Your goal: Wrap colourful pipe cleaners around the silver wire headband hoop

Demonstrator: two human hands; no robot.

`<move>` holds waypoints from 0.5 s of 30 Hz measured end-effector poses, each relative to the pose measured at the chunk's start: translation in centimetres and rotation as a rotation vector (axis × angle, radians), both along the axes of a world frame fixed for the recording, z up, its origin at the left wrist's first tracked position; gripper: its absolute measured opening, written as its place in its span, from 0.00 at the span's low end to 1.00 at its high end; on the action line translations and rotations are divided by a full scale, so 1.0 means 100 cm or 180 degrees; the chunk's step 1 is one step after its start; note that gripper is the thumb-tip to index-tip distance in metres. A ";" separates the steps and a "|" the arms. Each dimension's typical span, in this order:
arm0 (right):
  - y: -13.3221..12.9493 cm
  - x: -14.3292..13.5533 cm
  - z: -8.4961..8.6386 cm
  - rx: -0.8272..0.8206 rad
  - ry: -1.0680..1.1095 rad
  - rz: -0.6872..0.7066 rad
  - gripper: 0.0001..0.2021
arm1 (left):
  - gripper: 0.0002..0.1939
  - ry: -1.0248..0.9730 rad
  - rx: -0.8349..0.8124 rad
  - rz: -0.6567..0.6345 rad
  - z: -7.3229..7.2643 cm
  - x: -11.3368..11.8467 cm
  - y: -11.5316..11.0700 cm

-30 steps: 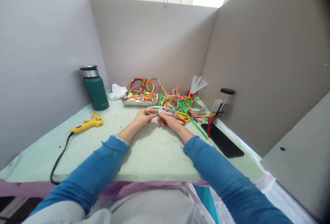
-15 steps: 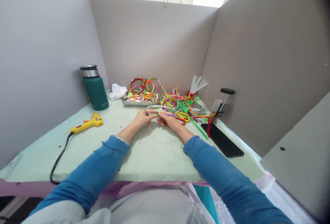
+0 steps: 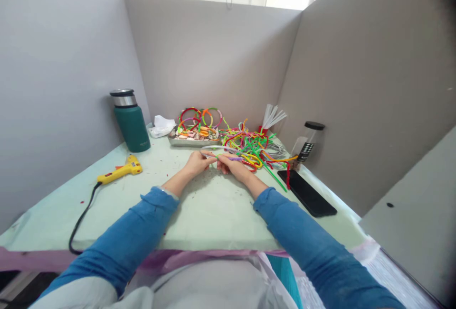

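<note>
Over the middle of the table, my left hand [image 3: 197,163] and my right hand [image 3: 233,166] meet, fingertips close together. Both are closed in a pinch on a thin hoop, a pale band [image 3: 228,147] that arches above the fingers. A purple pipe-cleaner stretch [image 3: 235,158] covers part of it beside my right hand. Between the fingertips shows a small bit of green pipe cleaner [image 3: 217,157]. My fingers hide much of the hoop's near side. Just behind my right hand lies a tangled heap of coloured pipe cleaners [image 3: 245,140].
A metal tray [image 3: 194,143] holds colourful pieces, with finished-looking wrapped rings [image 3: 190,109] on it. At left are a green bottle [image 3: 132,128] and a yellow glue gun [image 3: 121,172] with its cord. A black phone [image 3: 309,195], clear container [image 3: 311,140] and white strips [image 3: 272,118] are at right.
My fingertips have shifted very slightly at the green bit, and the hoop has tilted a little. Everything else is where it was.
</note>
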State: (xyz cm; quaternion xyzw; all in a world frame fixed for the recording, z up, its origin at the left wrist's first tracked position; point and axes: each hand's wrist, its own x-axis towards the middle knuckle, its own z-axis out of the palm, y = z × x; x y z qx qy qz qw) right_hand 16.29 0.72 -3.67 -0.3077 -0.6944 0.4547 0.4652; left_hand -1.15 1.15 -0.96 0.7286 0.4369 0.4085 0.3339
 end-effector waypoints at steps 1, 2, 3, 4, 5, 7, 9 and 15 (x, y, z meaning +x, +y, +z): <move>0.000 0.000 0.000 0.0022 -0.0013 -0.0008 0.18 | 0.16 0.0044 -0.0009 -0.0009 0.001 0.000 -0.001; 0.000 0.000 0.000 0.0038 -0.0026 -0.0014 0.18 | 0.16 0.0076 -0.0007 -0.0020 0.001 0.000 -0.002; -0.001 0.000 0.001 0.0047 -0.0036 -0.0024 0.18 | 0.16 0.0094 0.0009 -0.0020 0.001 0.000 -0.003; -0.001 0.000 0.001 0.0054 -0.0048 -0.0034 0.18 | 0.15 0.0104 0.0031 -0.0011 0.002 0.000 -0.003; -0.002 0.000 0.002 0.0065 -0.0060 -0.0041 0.18 | 0.15 0.0107 0.0053 0.0008 0.002 0.000 -0.003; -0.004 -0.001 0.004 0.0100 -0.0094 -0.0047 0.18 | 0.15 0.0102 0.0078 0.0039 0.002 0.001 -0.003; -0.005 -0.001 0.005 0.0125 -0.0157 -0.0079 0.18 | 0.15 0.0100 0.0094 0.0033 0.001 0.000 -0.003; -0.006 -0.002 0.003 0.0163 -0.0356 -0.0335 0.20 | 0.14 0.0168 0.0196 0.0052 -0.003 -0.001 0.002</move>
